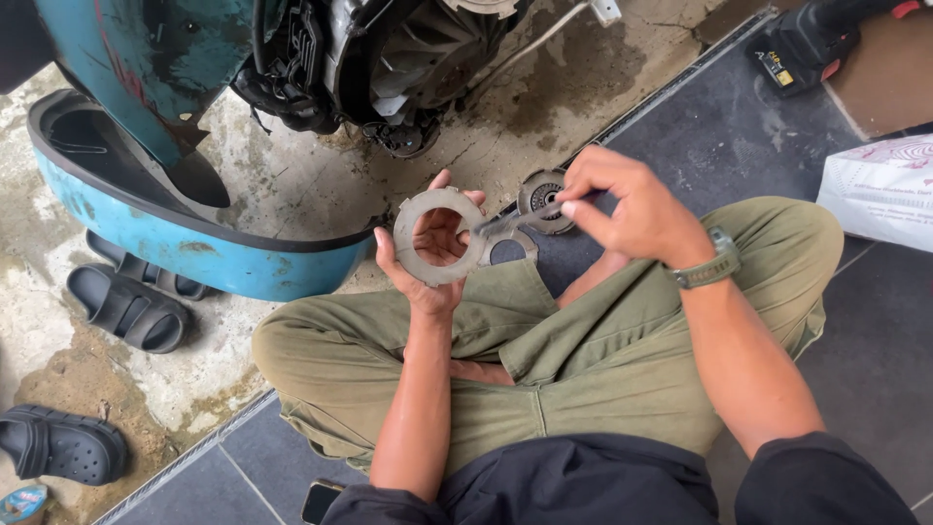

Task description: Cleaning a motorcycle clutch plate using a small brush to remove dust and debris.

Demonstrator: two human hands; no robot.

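My left hand holds up a grey toothed clutch ring, its open middle facing me. My right hand pinches a thin metal tool whose tip meets the ring's right edge. Just beyond the tool, on the dark tiled floor, lie a round metal clutch hub and another flat ring. I sit cross-legged in olive trousers, and a watch is on my right wrist.
A blue scooter body with its exposed engine stands at the upper left on stained concrete. Dark sandals lie at the left. A power tool and a white bag are at the right, a phone by my knee.
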